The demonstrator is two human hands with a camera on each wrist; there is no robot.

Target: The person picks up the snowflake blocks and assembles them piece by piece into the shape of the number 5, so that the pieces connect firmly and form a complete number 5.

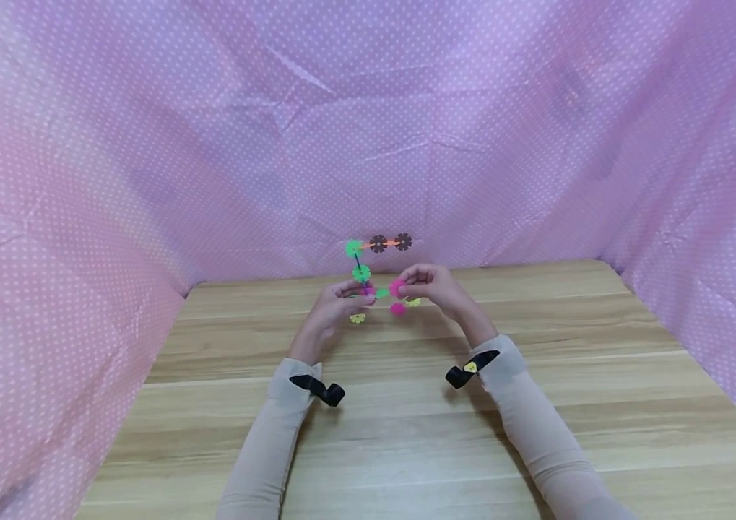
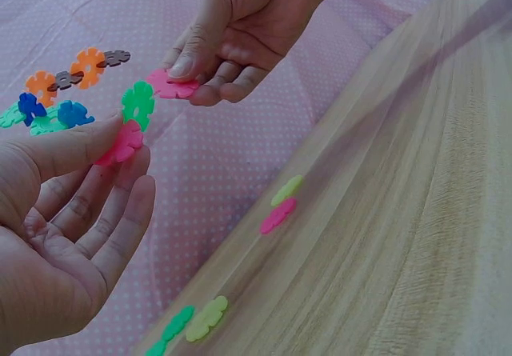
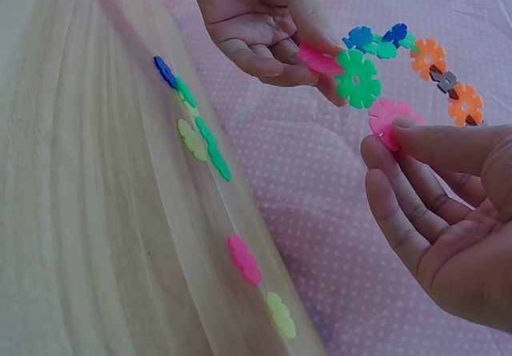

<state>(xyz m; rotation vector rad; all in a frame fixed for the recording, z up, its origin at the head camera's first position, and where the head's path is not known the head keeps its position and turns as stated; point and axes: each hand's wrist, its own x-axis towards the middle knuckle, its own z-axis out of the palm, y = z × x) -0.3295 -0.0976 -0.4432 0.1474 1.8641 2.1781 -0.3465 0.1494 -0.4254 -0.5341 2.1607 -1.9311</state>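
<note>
- The fingers of my left hand are pinching a pink flower disc between thumb and fingertips; the others are loosely extended behind it.
- The fingers of my right hand are pinching a second pink flower disc, with my thumb lying on top of it.
- Between the two hands is a green flower disc. It meets both pink discs; I cannot tell if the right one sits inside its slot.
- Beyond my left hand extends a chain of joined discs, raised above the worktop. It has blue and green pieces nearer to the hand, then orange and brown ones by turns, with a brown piece at the end. My thumb hides how it joins the left pink disc.
- On the worktop, under my hands, some loose discs lie flat: a pink one near a yellow one, and further to the left a green one beside another yellow one, near a dark blue one.
- On each of my wrists, over the light sleeve, there is a black camera.
- Behind the worktop and at its sides hangs a pink cloth with white dots.
</note>
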